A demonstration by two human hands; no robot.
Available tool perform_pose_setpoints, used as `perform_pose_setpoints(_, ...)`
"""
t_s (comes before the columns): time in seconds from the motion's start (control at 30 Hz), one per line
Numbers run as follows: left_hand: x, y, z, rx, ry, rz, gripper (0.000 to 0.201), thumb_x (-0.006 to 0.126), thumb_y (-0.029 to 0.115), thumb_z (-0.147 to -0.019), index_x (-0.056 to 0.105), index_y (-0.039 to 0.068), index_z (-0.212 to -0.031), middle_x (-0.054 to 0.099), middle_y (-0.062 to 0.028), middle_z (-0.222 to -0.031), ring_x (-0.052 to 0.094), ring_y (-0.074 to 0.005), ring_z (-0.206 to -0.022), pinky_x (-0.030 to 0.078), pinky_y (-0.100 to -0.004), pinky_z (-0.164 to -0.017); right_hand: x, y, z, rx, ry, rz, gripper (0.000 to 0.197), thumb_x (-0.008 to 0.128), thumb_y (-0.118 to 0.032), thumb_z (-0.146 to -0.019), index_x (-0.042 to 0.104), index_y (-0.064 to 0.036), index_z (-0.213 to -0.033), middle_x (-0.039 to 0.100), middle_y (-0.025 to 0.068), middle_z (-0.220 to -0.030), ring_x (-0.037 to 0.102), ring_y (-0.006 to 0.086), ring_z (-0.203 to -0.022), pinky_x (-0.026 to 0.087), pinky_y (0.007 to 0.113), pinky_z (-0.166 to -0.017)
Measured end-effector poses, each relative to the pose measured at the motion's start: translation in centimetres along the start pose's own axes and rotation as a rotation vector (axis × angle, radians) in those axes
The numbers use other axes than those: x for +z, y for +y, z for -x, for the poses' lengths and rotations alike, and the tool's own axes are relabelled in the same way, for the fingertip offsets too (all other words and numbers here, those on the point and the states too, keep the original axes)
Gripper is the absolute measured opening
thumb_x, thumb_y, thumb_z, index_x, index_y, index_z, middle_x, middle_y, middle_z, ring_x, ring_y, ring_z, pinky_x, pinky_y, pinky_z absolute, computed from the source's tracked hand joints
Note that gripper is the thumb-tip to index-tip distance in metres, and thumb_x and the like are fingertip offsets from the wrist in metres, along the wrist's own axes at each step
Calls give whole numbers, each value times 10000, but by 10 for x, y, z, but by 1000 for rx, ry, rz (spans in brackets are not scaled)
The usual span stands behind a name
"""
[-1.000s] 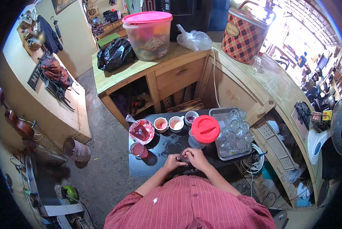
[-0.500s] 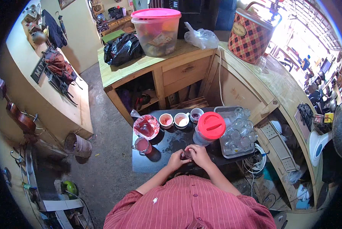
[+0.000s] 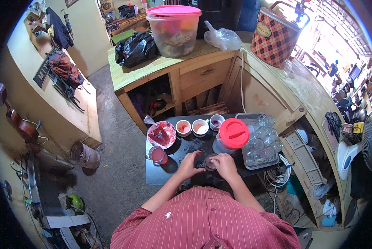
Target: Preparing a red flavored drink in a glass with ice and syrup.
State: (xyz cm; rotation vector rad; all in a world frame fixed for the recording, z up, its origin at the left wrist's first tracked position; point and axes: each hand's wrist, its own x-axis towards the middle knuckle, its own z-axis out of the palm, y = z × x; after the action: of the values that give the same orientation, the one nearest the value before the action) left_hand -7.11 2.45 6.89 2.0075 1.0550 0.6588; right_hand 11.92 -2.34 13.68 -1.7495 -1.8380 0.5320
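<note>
My right hand (image 3: pixel 225 166) grips the side of a small clear glass (image 3: pixel 210 162), low over the dark tabletop (image 3: pixel 157 179). Just left of it, my left hand (image 3: pixel 188 167) is open, thumb and fingers apart, with a dark, see-through patch at its fingertips that I cannot make out. Farther left stand a glass mug of reddish drink (image 3: pixel 157 155) and a bowl lined with a red-smeared plastic bag (image 3: pixel 161 135). Behind my hands are a white cup (image 3: pixel 183 128), a second white cup (image 3: pixel 200 128) and a third cup with dark contents (image 3: pixel 216 122). A clear pitcher with a red lid (image 3: pixel 234 133) stands beyond my right hand.
A grey tray (image 3: pixel 258 167) of upturned glass mugs sits at the table's right end. Behind runs a wooden counter (image 3: pixel 123 81) bearing a pink-lidded tub (image 3: pixel 174 35), a black bag (image 3: pixel 135 50) and a plaid cooler (image 3: pixel 274 39). Coiled white cable (image 3: pixel 280 170) hangs at right.
My hands have moved apart; before, they were close together around something small. The clear glass now shows in my right hand. The whole view has shifted slightly.
</note>
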Motion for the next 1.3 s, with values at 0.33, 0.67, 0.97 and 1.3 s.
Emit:
perform_pose_setpoints(0.33,30,-12,-24,88,-127,152,1082,909,293,-494,353,21,-1382,512,-189,-1311,473,-318,-1247,367,-392,-1056,9,1,-1,18,8,-57,125,685,-150,-763,750,-95,-854,687,126,-858,626,316,-841,496,406,-785)
perform_pose_setpoints(0.67,43,-20,-36,105,-257,388,998,916,213,-490,420,54,-1340,570,-154,-1249,552,-268,-1167,437,-369,-987,11,3,2,61,57,92,140,685,-157,-756,754,-95,-860,694,127,-878,616,310,-875,491,405,-813)
perform_pose_setpoints(0.97,51,-26,-36,67,-262,446,835,893,156,-497,496,45,-1223,606,-127,-1137,587,-240,-1069,460,-352,-931,16,5,-1,-31,161,210,110,678,-171,-743,750,-103,-791,683,117,-803,612,302,-810,462,436,-717)
perform_pose_setpoints(1.3,56,-32,-36,64,-252,395,831,885,179,-509,481,39,-1223,598,-148,-1148,586,-276,-1074,457,-366,-930,22,6,2,100,75,243,111,657,-152,-761,747,-95,-790,674,127,-796,610,311,-809,467,445,-709)
